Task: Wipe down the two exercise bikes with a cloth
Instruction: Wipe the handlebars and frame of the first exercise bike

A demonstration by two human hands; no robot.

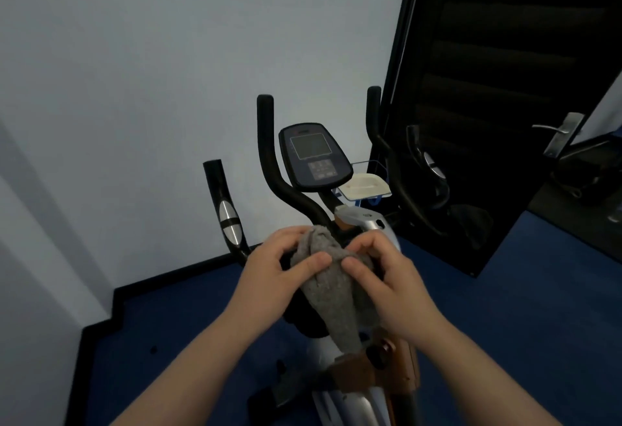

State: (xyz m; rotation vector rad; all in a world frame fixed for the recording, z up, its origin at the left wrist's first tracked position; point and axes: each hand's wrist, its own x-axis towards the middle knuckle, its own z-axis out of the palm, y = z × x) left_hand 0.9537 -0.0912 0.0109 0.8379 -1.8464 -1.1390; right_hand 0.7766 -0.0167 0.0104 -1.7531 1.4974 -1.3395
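Head view: soft, light grey cloth is pinched by both hands' fingers, best bunched there before the bike is wiped.

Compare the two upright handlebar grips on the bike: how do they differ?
The left grip stands in front of the pale wall, its whole black outline clear. The right grip stands against the dark door, so its edge partly blends in. The left grip sits beside the console; the right stands further off. Both are black and upright.

Left hand and right hand gripping a grey cloth, hovering above an exercise bike, its console facing them
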